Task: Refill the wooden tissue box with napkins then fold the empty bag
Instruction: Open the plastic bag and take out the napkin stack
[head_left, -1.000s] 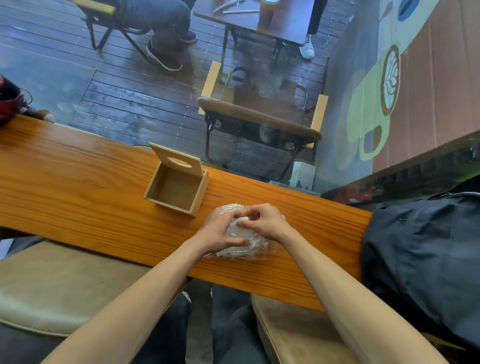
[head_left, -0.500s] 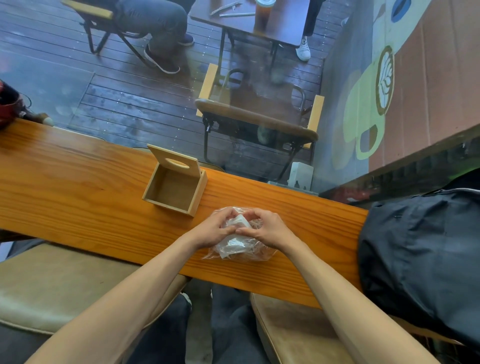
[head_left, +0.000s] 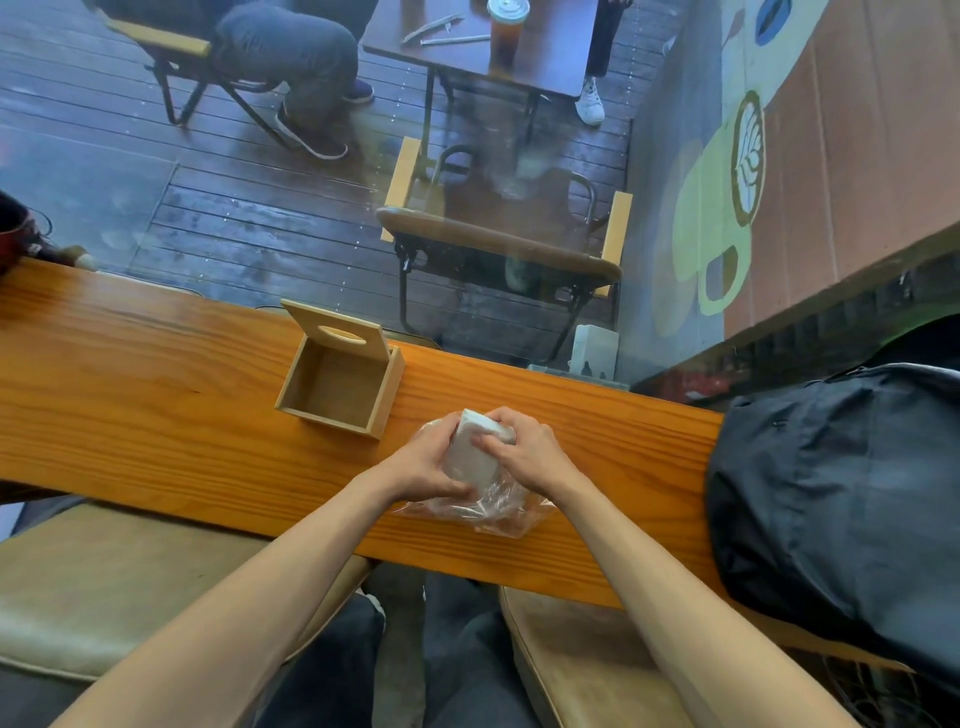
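A white stack of napkins (head_left: 470, 453) stands half out of a clear plastic bag (head_left: 488, 512) on the wooden counter (head_left: 130, 384). My left hand (head_left: 423, 462) grips the stack's left side and my right hand (head_left: 524, 452) grips its right side and top. The bag hangs crumpled below the stack, near the counter's front edge. The wooden tissue box (head_left: 340, 382) sits to the upper left of my hands, empty, with its slotted lid tipped up at the back.
A dark backpack (head_left: 841, 493) lies on the counter's right end. Cushioned stools (head_left: 104, 582) are below the counter. Beyond the glass are a folding chair (head_left: 498, 249), a table with a drink, and seated people's legs.
The napkin stack has come up out of the bag, which has slid down toward the counter's front edge. Both hands shifted from the bag's opening onto the stack.
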